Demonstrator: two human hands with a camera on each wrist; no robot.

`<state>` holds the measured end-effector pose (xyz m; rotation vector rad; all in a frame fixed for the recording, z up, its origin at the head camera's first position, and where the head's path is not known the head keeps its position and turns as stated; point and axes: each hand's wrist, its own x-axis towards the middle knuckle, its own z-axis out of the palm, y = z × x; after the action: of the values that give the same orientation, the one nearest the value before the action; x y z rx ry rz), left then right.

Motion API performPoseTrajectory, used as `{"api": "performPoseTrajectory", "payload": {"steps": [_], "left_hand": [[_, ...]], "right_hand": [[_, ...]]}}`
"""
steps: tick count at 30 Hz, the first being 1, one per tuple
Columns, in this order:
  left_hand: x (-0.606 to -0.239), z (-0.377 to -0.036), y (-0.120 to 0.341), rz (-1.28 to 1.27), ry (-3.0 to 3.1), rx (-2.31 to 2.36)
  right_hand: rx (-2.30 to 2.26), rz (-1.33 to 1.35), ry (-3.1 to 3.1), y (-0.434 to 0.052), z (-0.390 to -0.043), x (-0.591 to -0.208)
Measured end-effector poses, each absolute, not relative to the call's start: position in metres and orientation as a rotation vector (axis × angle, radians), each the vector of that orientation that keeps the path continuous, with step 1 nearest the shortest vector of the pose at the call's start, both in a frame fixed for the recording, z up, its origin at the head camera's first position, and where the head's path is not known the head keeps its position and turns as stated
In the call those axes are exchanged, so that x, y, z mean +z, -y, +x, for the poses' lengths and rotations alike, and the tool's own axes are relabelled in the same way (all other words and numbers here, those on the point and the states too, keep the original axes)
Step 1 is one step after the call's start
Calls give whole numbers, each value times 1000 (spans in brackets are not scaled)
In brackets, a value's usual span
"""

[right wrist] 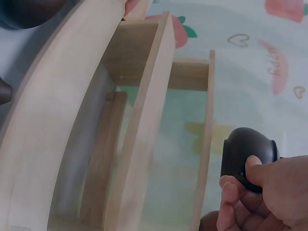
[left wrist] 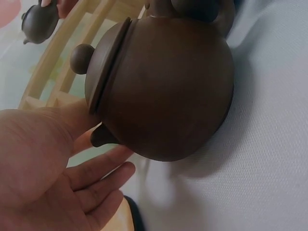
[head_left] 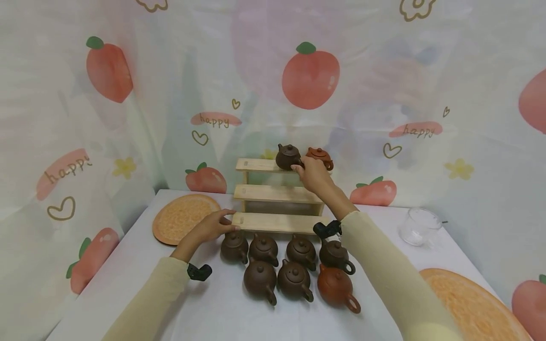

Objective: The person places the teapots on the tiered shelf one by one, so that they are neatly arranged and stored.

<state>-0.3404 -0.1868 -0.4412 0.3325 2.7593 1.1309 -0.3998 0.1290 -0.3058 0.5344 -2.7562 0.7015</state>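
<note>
My right hand (head_left: 316, 176) pinches the handle of a dark brown clay teapot (head_left: 286, 157) at the top tier of a three-step wooden stand (head_left: 279, 220). Just right of it, partly behind my hand, sits a reddish-brown teapot (head_left: 319, 153). In the right wrist view, thumb and fingers meet at the dark teapot's (right wrist: 243, 144) handle end. My left hand (head_left: 210, 227) holds the left end of the lowest step between thumb and forefinger. Close beside it on the table stands another dark teapot (left wrist: 168, 91), which hides those fingertips in the left wrist view.
Several dark teapots (head_left: 260, 277) and one reddish teapot (head_left: 335, 285) stand in two rows before the stand. A round woven-look mat (head_left: 183, 218) lies at left, another (head_left: 465, 298) at near right. A clear glass pitcher (head_left: 420, 227) stands at right. Printed cloth hangs behind.
</note>
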Motion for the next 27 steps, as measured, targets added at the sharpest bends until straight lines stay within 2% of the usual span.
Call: {"api": "performPoseTrajectory", "payload": {"steps": [27], "left_hand": [[-441,-343,188,301,-2747,1143]], "right_hand": [[692,403,2892,-123,-424,-304]]}}
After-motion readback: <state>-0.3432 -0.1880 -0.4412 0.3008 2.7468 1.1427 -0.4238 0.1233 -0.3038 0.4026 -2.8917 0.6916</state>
